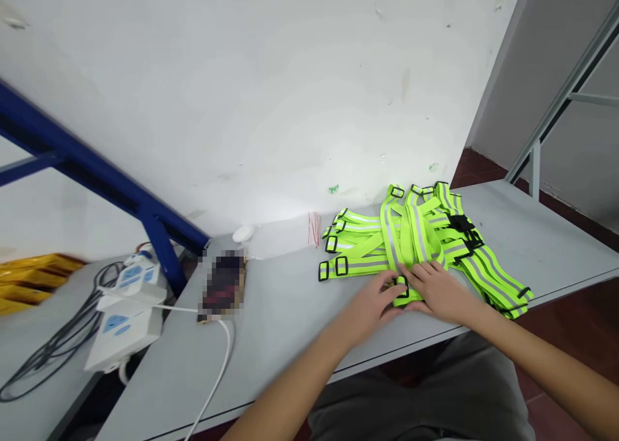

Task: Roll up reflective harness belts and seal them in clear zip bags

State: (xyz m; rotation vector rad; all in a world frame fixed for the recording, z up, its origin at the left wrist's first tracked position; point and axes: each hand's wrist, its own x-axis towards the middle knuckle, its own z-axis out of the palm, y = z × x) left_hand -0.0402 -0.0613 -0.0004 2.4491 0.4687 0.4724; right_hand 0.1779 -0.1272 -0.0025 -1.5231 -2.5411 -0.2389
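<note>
A pile of neon yellow-green reflective straps (416, 238) with grey stripes and black buckles lies on the grey table (290, 312) near the white wall. My left hand (374, 299) rests at the pile's near edge, fingers curled around a small black buckle (402, 287). My right hand (438, 289) lies flat on the straps right beside it, fingers stretched toward the same buckle. The two hands touch each other over the near end of the pile.
A phone (223, 285) on a white charging cable lies at the table's left. White power strips (128, 312) with black cords sit on a neighbouring surface. A blue metal frame (97, 176) crosses on the left; a grey shelf frame (556, 115) stands on the right. Yellow items (29, 276) at far left.
</note>
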